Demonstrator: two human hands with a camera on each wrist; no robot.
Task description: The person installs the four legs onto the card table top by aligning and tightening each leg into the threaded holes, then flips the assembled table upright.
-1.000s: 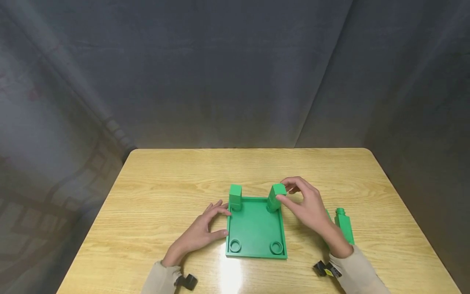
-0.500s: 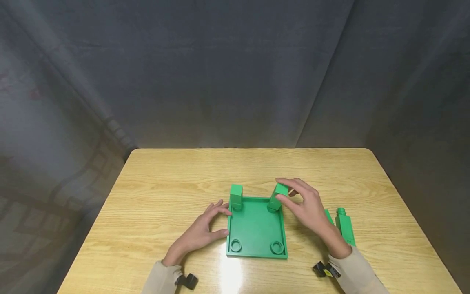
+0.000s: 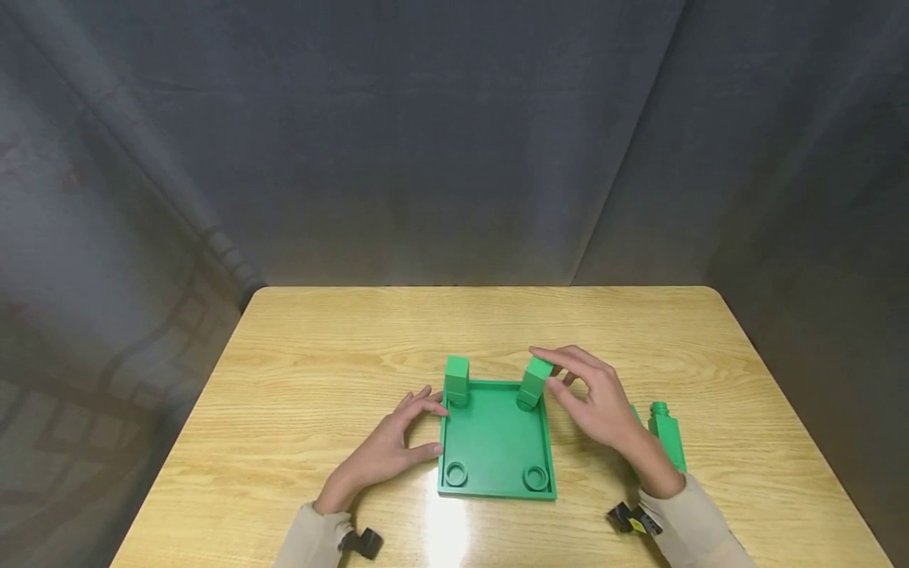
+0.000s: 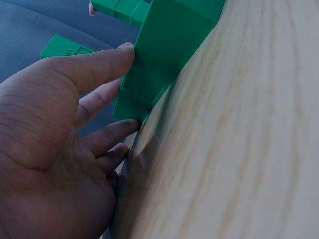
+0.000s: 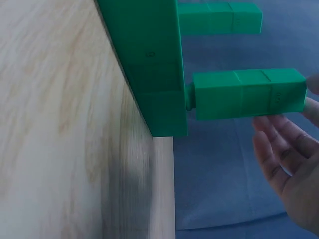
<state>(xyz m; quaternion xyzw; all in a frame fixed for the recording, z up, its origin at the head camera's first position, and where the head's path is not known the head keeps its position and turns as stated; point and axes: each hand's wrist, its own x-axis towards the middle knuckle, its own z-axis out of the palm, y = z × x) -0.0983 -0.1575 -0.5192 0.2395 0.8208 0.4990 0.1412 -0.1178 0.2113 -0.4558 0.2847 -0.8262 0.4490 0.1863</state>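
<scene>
A shallow green tray-like panel [image 3: 495, 442] with a raised rim lies on the table, with round sockets [image 3: 535, 478] at its two near corners. My left hand [image 3: 390, 446] rests against the panel's left edge, thumb and forefinger touching the rim. A square-sectioned green leg [image 3: 457, 380] stands upright in the far left corner. At the far right corner, another green leg [image 3: 536, 383] leans slightly right. My right hand [image 3: 596, 398] pinches its upper end between thumb and fingers. In the right wrist view a narrow neck shows between this leg [image 5: 249, 93] and the panel [image 5: 149, 64].
To the right, a loose green leg [image 3: 666, 440] with a threaded end lies on the wooden table [image 3: 341, 339]. Beside it another green piece [image 3: 636, 416] is mostly hidden by my right forearm. Dark grey curtains [image 3: 426, 142] surround the table.
My right fingers have shifted around the top of the far right leg, which has turned and tilted slightly. The left hand stays at the panel's edge.
</scene>
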